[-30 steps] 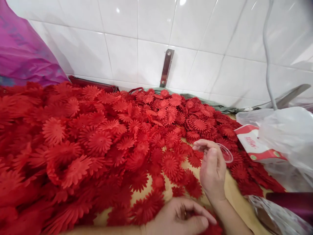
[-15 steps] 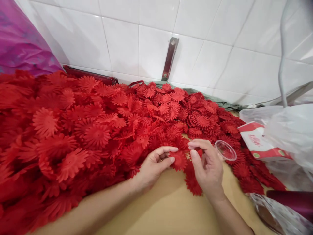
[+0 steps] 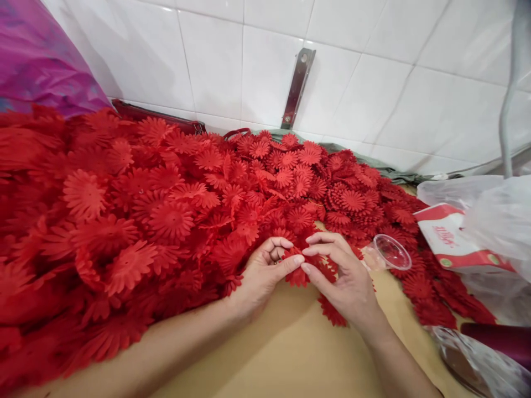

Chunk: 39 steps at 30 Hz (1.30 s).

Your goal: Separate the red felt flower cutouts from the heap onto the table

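Between thumb and fingers of my left hand [image 3: 265, 276] is a red artificial flower layer [image 3: 297, 278], thin, with many narrow petals round its rim. My right hand [image 3: 348, 282] meets it from the other side, thumb and fingertips closed in a pinch at the flower's upper part. Whatever sits between those right fingertips is too small or hidden to make out. Below and behind the right hand, another red flower layer [image 3: 332, 310] hangs or lies over the tan tabletop [image 3: 265, 354], partly covered by the hand.
A large heap of red flower layers [image 3: 170, 221] spreads across the left and back. To the right are a clear plastic cup [image 3: 392, 251], a red and white box [image 3: 450, 235] and plastic bags [image 3: 501, 215]. White tiles [image 3: 215, 61] with a metal bracket [image 3: 297, 88] rise behind.
My right hand has come left, its fingertips now touching the flower layer beside my left thumb. The flower layer has tilted in my left fingers. The view has shifted slightly.
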Tool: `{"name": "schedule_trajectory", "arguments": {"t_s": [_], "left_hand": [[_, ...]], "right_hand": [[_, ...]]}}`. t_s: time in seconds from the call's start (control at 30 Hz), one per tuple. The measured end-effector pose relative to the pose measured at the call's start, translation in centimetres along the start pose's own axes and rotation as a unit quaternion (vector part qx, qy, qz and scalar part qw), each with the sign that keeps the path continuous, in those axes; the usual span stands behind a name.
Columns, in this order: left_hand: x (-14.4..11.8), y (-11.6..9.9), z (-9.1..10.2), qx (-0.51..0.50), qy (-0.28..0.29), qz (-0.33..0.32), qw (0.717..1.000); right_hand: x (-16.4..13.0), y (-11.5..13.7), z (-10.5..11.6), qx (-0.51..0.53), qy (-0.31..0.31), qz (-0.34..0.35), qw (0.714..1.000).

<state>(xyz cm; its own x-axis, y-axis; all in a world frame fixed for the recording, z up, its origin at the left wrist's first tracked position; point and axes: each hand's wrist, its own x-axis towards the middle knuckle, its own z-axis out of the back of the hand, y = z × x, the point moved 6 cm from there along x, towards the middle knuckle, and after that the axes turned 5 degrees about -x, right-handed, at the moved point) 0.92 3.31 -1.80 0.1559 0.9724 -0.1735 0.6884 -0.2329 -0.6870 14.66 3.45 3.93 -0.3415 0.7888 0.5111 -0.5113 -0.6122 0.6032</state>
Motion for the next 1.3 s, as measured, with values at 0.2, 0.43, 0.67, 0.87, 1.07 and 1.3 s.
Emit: {"name": "schedule_trajectory", "arguments": {"t_s": [0.2, 0.43, 0.67, 0.87, 1.07, 1.3], "left_hand": [[0.1, 0.2, 0.1, -0.01, 0.005, 0.01, 1.0], [-0.2, 0.2, 0.1, -0.026, 0.001, 0.021, 0.999], [-0.1, 0.0, 0.1, -0.023, 0.003, -0.021, 1.0], [-0.2, 0.3, 0.4, 0.024, 0.007, -0.011, 1.0], [-0.1, 0.5, 0.5, 0.01, 0.005, -0.009, 1.0], [0.1, 0.6, 0.7, 0.033, -0.01, -0.01, 0.999]], "right_hand": [[-0.1, -1.8, 0.0, 0.085, -0.029, -0.088, 0.992], [-0.7, -4.9, 0.3, 0.228, -0.141, -0.215, 0.939], [-0.6, -5.4, 0.1, 0.293, -0.162, -0.245, 0.91], [-0.5, -5.5, 0.5, 0.297, -0.181, -0.25, 0.904], [-0.2, -5.1, 0.4, 0.319, -0.183, -0.254, 0.895], [-0.2, -4.3, -0.1, 0.289, -0.083, -0.236, 0.924]]}}
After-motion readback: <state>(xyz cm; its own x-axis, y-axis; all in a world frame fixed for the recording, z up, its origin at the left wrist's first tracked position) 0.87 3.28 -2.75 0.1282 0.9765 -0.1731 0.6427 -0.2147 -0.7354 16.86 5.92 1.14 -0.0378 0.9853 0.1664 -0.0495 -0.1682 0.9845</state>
